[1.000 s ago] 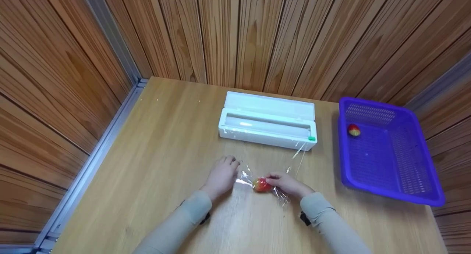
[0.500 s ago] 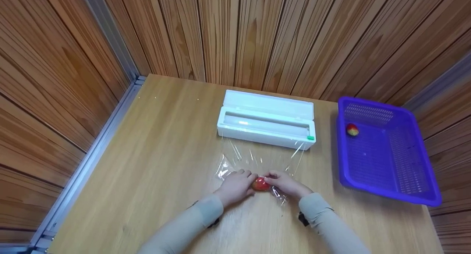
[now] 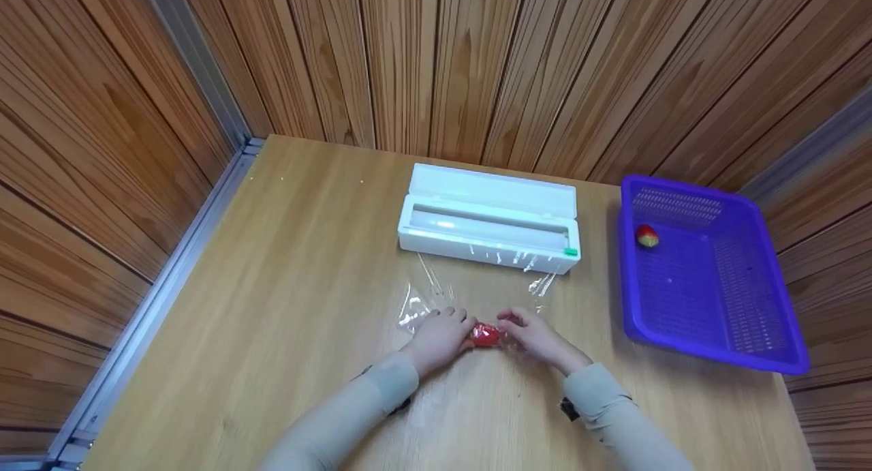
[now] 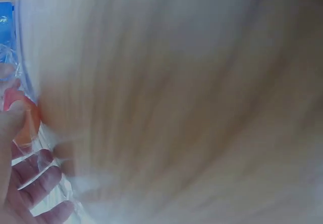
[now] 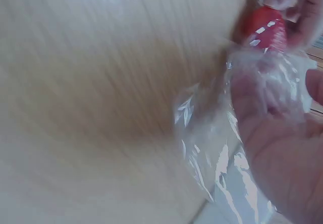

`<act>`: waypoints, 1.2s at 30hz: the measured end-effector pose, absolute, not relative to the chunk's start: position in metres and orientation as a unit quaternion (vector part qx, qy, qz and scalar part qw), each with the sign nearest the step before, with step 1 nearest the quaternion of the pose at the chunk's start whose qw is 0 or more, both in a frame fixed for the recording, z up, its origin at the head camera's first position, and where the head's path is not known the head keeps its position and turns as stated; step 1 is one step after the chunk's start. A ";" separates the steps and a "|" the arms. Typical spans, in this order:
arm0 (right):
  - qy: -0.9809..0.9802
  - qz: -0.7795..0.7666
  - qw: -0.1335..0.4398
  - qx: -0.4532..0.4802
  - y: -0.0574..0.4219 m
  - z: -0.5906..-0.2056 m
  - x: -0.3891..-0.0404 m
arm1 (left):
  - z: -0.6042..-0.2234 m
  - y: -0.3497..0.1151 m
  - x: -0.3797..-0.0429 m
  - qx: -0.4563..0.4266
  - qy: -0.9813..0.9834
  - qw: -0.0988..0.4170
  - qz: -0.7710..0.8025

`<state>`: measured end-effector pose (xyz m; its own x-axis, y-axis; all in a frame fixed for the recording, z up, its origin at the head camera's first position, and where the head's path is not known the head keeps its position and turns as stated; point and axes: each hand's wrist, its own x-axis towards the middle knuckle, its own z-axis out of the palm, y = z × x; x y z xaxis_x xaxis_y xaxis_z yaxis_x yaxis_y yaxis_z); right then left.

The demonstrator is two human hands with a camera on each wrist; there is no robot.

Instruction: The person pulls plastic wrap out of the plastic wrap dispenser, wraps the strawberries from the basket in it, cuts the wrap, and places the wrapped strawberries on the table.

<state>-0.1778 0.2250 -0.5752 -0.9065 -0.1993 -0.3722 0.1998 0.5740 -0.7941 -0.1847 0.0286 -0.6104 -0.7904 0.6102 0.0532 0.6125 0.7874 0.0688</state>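
Observation:
On the table, a small red-and-yellow fruit [image 3: 485, 334] lies under shiny plastic wrap [image 3: 413, 310], which runs to the open white wrap box [image 3: 487, 242]. My left hand [image 3: 441, 336] grips the fruit's left end; the left wrist view has its thumb [image 4: 16, 114] on the fruit. At the right end is my right hand [image 3: 538, 338], its thumb apart from its fingers. In the right wrist view, loose film [image 5: 222, 168] drapes over and beside the right fingers [image 5: 247, 95]. The fruit's ends are partly hidden by the hands.
A purple basket [image 3: 633, 307] stands on the right of the table, with another red-and-yellow fruit [image 3: 647, 236] inside. Behind the table [image 3: 286, 253] rises a wood-panelled wall [image 3: 422, 62]; a metal rail [image 3: 170, 260] runs down the left side.
My left hand has moved right from the film's left edge onto the fruit. My right hand has drawn slightly off it, and the film at the right end has shifted. The fruit shows more red.

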 end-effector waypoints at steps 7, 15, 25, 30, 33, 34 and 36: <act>0.934 -0.260 -0.105 -0.222 0.234 -0.566 -0.142 | -0.606 0.028 -0.186 -0.329 -0.944 0.002 -0.040; 0.909 -0.045 -0.165 -0.380 0.236 -0.593 -0.106 | -0.602 0.032 -0.188 -0.317 -0.948 -0.028 -0.025; 0.918 0.152 -0.128 -0.344 0.248 -0.605 -0.125 | -0.599 0.034 -0.188 -0.319 -0.946 -0.049 -0.016; 0.920 0.115 -0.154 -0.343 0.249 -0.612 -0.133 | -0.599 0.033 -0.191 -0.317 -0.946 -0.066 -0.033; 0.922 0.092 -0.163 -0.338 0.247 -0.616 -0.137 | -0.598 0.033 -0.193 -0.318 -0.944 -0.074 -0.038; 0.921 0.099 -0.164 -0.339 0.247 -0.616 -0.138 | -0.597 0.033 -0.193 -0.320 -0.944 -0.074 -0.037; 0.918 0.115 -0.170 -0.339 0.246 -0.618 -0.141 | -0.596 0.032 -0.194 -0.323 -0.943 -0.073 -0.035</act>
